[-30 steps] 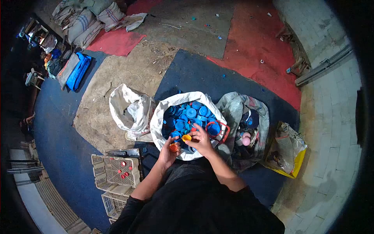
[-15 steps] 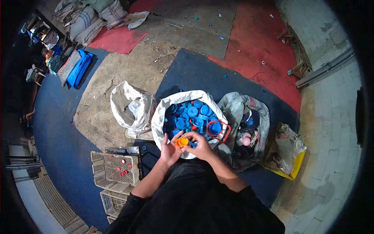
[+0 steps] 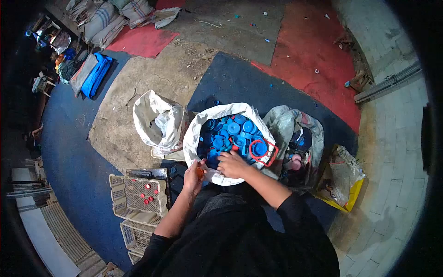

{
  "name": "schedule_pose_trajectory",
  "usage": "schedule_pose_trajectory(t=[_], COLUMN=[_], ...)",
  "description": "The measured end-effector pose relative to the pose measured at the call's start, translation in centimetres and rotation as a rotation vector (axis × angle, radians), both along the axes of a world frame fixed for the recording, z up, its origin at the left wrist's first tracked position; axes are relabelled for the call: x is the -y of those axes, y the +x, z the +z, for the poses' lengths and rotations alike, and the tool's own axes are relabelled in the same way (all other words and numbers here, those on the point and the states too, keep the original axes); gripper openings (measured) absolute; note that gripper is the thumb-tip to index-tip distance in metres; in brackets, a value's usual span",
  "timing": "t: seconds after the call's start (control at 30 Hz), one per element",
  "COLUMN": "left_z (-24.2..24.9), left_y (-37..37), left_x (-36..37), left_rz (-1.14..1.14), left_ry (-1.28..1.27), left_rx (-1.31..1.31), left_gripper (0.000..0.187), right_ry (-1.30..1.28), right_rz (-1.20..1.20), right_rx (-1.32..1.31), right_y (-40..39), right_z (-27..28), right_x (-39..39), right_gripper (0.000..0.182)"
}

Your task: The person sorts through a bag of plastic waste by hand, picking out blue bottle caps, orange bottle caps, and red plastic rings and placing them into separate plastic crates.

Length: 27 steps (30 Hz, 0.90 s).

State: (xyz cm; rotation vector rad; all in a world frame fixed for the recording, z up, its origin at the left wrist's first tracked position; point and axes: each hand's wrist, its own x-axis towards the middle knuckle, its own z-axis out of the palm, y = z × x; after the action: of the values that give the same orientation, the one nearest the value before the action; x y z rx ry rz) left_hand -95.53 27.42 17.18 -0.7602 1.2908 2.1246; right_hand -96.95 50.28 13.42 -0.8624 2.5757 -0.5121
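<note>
A white sack (image 3: 190,141) with a rolled rim stands in front of me, filled with blue caps (image 3: 234,128) and a few red ones. My left hand (image 3: 193,177) is closed around orange caps (image 3: 200,173) at the sack's near left rim. Inside the near edge of the sack, my right hand (image 3: 232,165) reaches onto the blue caps; its fingertips are partly hidden among them, and whatever they grip cannot be made out. A red ring-shaped piece with a handle (image 3: 273,154) lies at the sack's right rim.
Left of the full sack stands another white sack (image 3: 143,121). A grey sack (image 3: 318,134) with mixed items and a yellow container (image 3: 342,206) are at the right. Beige crates (image 3: 118,196), one holding red caps (image 3: 147,186), sit at the lower left.
My right hand has left the orange caps and moved down into the blue caps. My left hand has drawn slightly left and closed around the orange caps. The view has shifted slightly.
</note>
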Motion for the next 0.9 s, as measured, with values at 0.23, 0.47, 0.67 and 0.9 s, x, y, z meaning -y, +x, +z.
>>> schedule_pose_trajectory(t=[0.23, 0.47, 0.67, 0.9], left_z=[-0.1, -0.2, -0.3, -0.2], left_y=[0.5, 1.0, 1.0, 1.1], left_x=[1.6, 2.7, 2.8, 2.7], left_rz=[-0.052, -0.142, -0.136, -0.142], left_ry=[-0.032, -0.044, -0.029, -0.013], left_rx=[0.048, 0.078, 0.087, 0.077], left_gripper=[0.045, 0.048, 0.055, 0.058], right_ry=[0.157, -0.297, -0.138, 0.04], right_rz=[-0.087, 0.094, 0.138, -0.044], right_rx=[-0.244, -0.243, -0.092, -0.122], right_y=[-4.7, -3.2, -4.4, -6.0], right_z=[2.1, 1.2, -0.4, 3.5], right_x=[-2.0, 2.8, 0.6, 0.0], right_gripper=[0.023, 0.031, 0.027, 0.025])
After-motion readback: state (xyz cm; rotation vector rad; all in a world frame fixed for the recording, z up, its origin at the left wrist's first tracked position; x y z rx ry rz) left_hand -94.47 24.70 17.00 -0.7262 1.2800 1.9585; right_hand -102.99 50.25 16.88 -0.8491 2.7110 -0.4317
